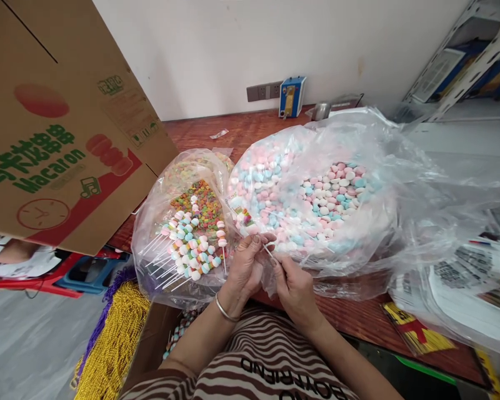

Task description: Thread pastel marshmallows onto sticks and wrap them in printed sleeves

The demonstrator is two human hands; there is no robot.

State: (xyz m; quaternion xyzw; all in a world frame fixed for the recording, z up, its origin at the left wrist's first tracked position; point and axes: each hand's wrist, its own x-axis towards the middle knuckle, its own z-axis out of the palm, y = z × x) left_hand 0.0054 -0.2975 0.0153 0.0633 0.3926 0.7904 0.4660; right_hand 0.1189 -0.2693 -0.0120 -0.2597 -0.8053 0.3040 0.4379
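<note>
Here, at a red-brown wooden worktop (216, 133) set against a white wall, a person in a striped top threads candy onto a thin stick. At far left a cardboard box (62, 128) printed "Macaron" leans overhead, and below it a bundle of gold beaded string (116, 339) hangs off the worktop's edge, within easy reach. Next comes a clear plastic bag (158, 222), lying open toward the person so that finished skewers (191, 250), each strung with pastel pieces, can be laid inside with their white sticks pointing outward to the left. The left hand (245, 266), a silver bangle (225, 311) at its wrist, has its fingers pinched closed around the upper end of a thin white stick (269, 253), apparently steadying it. The right hand (294, 283) closes its fingers on the lower part of the same stick, so both hands meet just in front of the supply. That supply, a large bag (379, 166) of loose pink, blue and white candies (329, 194), sits with its mouth rolled open, close enough for picking. Behind, a blue device (291, 95) stands by a wall socket (264, 90). At far right, printed packaging (462, 283) lies stacked under plastic.
</note>
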